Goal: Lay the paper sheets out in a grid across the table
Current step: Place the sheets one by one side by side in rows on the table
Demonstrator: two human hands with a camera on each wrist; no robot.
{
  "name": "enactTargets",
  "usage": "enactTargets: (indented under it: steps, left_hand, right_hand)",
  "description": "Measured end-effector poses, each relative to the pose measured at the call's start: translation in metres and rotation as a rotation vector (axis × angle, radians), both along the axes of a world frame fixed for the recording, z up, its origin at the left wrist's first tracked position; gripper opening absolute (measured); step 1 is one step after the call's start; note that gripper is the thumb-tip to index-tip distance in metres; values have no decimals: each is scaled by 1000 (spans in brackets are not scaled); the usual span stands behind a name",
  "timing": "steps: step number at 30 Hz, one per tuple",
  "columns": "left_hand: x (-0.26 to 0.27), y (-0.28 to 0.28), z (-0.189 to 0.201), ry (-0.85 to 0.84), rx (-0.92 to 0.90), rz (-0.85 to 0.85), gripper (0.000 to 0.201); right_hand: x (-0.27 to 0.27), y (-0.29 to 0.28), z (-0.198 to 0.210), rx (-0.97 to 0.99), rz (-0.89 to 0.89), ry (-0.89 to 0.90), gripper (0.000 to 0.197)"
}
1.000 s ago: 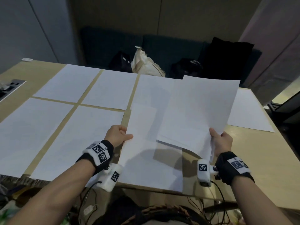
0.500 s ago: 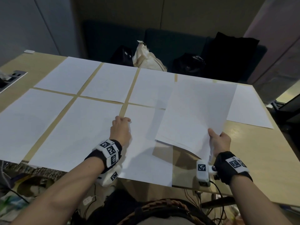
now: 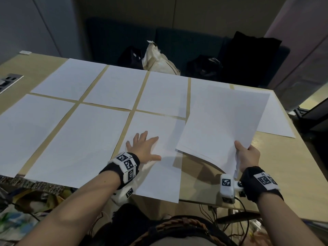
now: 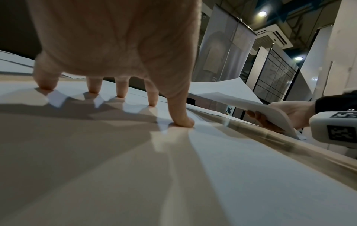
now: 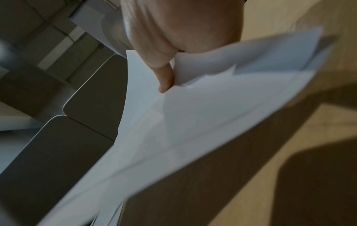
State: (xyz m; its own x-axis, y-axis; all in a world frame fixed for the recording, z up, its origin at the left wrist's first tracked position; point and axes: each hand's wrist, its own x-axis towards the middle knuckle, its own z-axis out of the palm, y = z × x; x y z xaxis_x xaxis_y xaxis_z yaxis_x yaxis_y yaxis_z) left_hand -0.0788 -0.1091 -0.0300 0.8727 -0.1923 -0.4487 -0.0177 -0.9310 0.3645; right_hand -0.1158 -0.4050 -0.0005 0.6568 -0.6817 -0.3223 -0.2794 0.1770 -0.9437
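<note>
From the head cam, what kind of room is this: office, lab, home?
Probably an office or meeting space. A large wooden table has a power socket panel set into its top, a dark upholstered bench with bags lines the wall, and the left wrist view shows a ceiling air-conditioning unit.

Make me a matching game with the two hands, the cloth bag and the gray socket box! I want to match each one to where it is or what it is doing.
Things:
1. left hand
2. right hand
3. cream cloth bag
4. gray socket box

Places or states:
A. sits behind the far edge of the table
B. grips a bundle of paper lifted off the table
C. set into the table at the far left
D. presses flat, fingers spread, on a sheet in the near row

Pairs: 1-D, 2-B, 3-A, 4-C
</note>
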Motion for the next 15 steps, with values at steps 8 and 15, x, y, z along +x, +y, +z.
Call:
enactTargets:
  steps: [8,15]
  left_hand:
    - [-2,3,1,20,5,3,82]
    - [0,0,0,20,-4,0,81]
  right_hand:
    - [-3,-5,-8,3,-11,3,37]
    - [-6,-9,-11,-9,-3,8,38]
